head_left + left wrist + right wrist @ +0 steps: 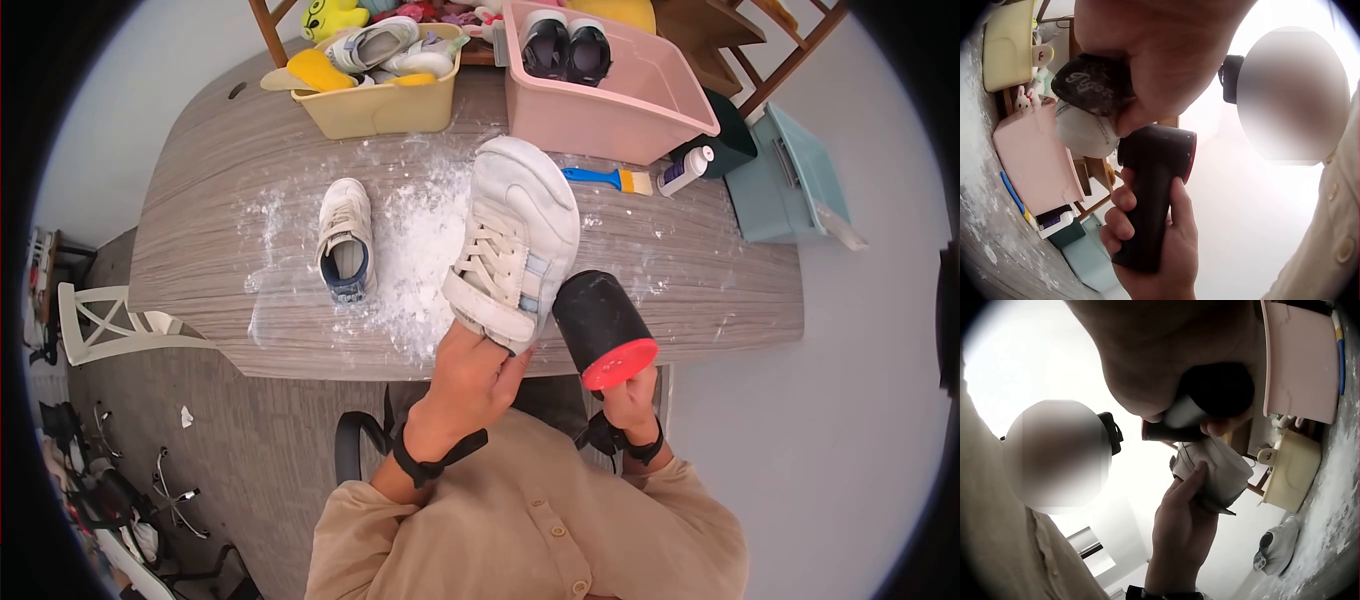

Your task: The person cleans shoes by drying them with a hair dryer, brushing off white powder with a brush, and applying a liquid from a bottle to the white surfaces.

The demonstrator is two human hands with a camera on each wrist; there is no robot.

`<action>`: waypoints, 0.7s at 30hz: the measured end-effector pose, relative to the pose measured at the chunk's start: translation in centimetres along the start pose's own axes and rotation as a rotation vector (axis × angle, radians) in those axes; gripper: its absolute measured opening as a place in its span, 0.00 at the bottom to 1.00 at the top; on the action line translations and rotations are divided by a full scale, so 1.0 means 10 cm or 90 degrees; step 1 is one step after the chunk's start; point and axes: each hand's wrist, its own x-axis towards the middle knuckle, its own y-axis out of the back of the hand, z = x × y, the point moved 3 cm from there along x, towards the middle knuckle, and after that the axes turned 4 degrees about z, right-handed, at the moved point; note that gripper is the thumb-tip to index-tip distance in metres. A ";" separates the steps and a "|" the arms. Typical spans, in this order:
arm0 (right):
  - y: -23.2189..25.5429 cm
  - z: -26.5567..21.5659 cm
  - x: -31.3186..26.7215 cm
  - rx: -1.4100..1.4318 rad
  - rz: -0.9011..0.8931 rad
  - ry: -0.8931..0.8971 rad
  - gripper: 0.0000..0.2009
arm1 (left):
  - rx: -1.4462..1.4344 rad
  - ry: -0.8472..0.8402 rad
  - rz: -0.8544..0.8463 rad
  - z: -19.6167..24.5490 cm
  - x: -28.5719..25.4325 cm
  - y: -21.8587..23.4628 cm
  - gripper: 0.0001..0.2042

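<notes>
My left hand (472, 378) grips a white sneaker (512, 240) at its heel, with fingers at the shoe opening. The sneaker has cream laces and a strap, and its toe points away from me over the table. In the left wrist view, the dark heel patch (1094, 84) carries light lettering. My right hand (632, 402) grips the handle of a black hair dryer (600, 315) with a red rear end. Its barrel is close beside the sneaker's right side. A second white sneaker (345, 240), with a dark blue lining, stands on the table at left.
White powder (415, 250) is strewn over the wood-grain table (200, 190). At the back are a yellow bin (390, 110) of shoes and a pink bin (600, 125) with dark shoes. A blue-handled brush (605, 178), a white bottle (685, 172) and a teal box (790, 175) lie right.
</notes>
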 end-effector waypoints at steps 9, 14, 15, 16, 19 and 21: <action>-0.08 0.06 -0.12 -0.019 -0.128 -0.094 0.11 | 0.008 0.053 0.051 -0.05 0.09 0.11 0.08; -0.04 0.05 -0.17 -0.034 -0.159 -0.048 0.13 | 0.000 0.043 0.060 -0.03 0.14 0.12 0.08; -0.04 0.04 -0.16 -0.038 -0.165 -0.032 0.13 | -0.003 0.042 0.060 -0.04 0.14 0.12 0.08; -0.04 0.03 -0.15 -0.043 -0.172 -0.016 0.14 | -0.007 0.041 0.061 -0.05 0.14 0.12 0.08; -0.06 0.01 -0.10 -0.060 -0.178 0.012 0.15 | -0.014 0.029 0.051 -0.03 0.12 0.12 0.09; -0.09 0.01 -0.08 -0.070 -0.182 0.025 0.17 | -0.011 0.010 0.047 -0.03 0.11 0.13 0.09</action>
